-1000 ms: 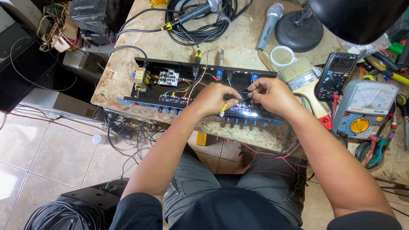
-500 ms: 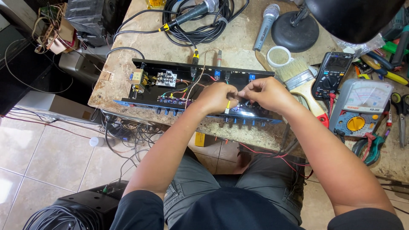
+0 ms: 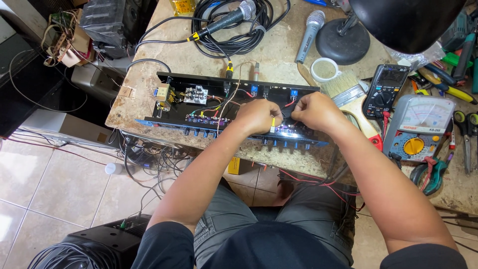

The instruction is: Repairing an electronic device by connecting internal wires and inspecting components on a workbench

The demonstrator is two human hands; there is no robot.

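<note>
My left hand (image 3: 258,115) has its fingers closed around a small yellow-handled tool (image 3: 272,124) inside the open black audio chassis (image 3: 199,94); my right hand (image 3: 314,110), fingers curled, works just beside it, grip unclear. A paintbrush (image 3: 348,94) and analogue meter (image 3: 418,127) lie right of the chassis on the surface (image 3: 149,84).

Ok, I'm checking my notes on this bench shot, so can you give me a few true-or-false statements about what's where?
1. Both hands work inside the open black chassis. True.
2. The left hand holds something yellow. True: a small yellow piece shows at its fingers.
3. The paintbrush lies left of the chassis. False: it lies to the right, beside the right hand.
4. Only one microphone is on the table. False: two lie there, a dark microphone and a silver microphone.
</note>
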